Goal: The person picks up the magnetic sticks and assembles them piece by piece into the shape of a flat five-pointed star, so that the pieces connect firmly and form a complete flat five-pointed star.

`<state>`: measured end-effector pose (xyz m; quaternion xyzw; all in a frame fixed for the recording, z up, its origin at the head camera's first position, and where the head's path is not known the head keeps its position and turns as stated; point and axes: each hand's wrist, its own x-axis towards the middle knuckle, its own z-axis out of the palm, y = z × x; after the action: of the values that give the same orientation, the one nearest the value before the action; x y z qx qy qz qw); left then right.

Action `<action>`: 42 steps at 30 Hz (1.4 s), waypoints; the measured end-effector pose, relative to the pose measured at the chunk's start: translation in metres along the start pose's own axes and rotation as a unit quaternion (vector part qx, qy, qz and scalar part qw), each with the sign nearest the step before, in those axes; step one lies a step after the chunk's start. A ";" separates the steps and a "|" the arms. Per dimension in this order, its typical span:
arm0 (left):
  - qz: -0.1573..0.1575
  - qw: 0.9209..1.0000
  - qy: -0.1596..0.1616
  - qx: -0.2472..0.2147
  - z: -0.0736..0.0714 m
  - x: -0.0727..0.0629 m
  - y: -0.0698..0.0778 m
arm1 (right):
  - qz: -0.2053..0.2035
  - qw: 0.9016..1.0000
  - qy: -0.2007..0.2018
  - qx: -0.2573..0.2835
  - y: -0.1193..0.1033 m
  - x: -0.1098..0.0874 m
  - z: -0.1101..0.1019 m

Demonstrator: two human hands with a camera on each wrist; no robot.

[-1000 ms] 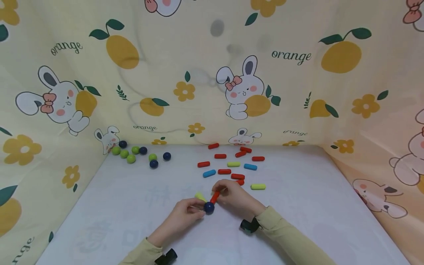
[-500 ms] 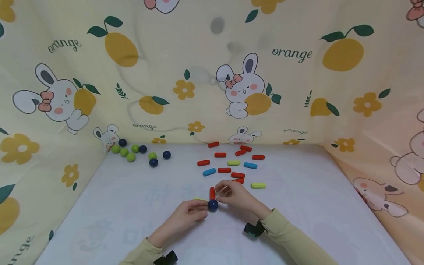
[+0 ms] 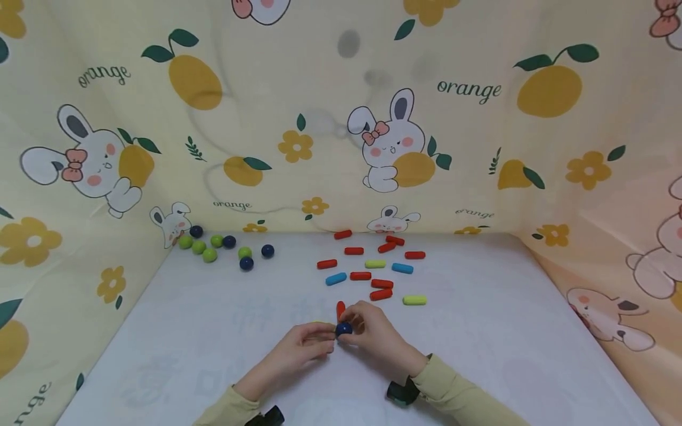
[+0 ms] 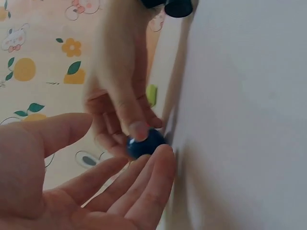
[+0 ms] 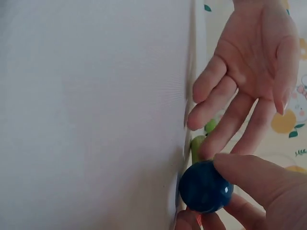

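Observation:
Between thumb and fingers my right hand (image 3: 375, 331) pinches a dark blue ball (image 5: 206, 187) low over the white table. Its thumb lies on the ball's near side in the right wrist view. My left hand (image 4: 105, 187) has its fingers extended, thumb apart, with the fingertips at the ball; whether they touch it I cannot tell. A red stick (image 3: 340, 310) points away from the ball's far side, partly behind the right fingers. Beyond the left fingers a yellow-green stick (image 5: 197, 147) is mostly hidden in the head view, and whether it joins the ball is unclear.
Several red sticks (image 3: 360, 276) lie beyond the hands with blue sticks (image 3: 402, 268) and yellow-green sticks (image 3: 414, 300). At the back left, green balls (image 3: 210, 255) and dark blue balls (image 3: 267, 251) are grouped. A patterned cloth (image 3: 319, 89) rises behind the table (image 3: 511, 331).
The right hand has let go of the red stick and taken the dark blue ball. Ball and red stick have shifted slightly right, the stick swinging to point straight away. The left fingers remain beside them.

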<state>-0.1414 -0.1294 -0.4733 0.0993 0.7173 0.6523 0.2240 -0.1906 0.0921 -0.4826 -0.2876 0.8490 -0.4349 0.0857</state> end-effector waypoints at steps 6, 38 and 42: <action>0.017 0.998 0.060 0.027 -0.023 0.002 0.012 | 0.023 1.000 -0.003 -0.002 0.000 -0.002 -0.002; 0.073 0.903 0.359 0.223 -0.184 0.041 -0.010 | 0.026 0.999 -0.007 0.016 0.012 -0.011 -0.014; 0.060 0.907 0.358 0.214 -0.183 0.043 -0.013 | 0.024 0.999 -0.009 0.019 0.011 -0.012 -0.013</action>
<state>-0.2598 -0.2759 -0.4854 -0.0521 0.8641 0.4875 -0.1136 -0.1909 0.1126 -0.4849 -0.2689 0.8465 -0.4464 0.1090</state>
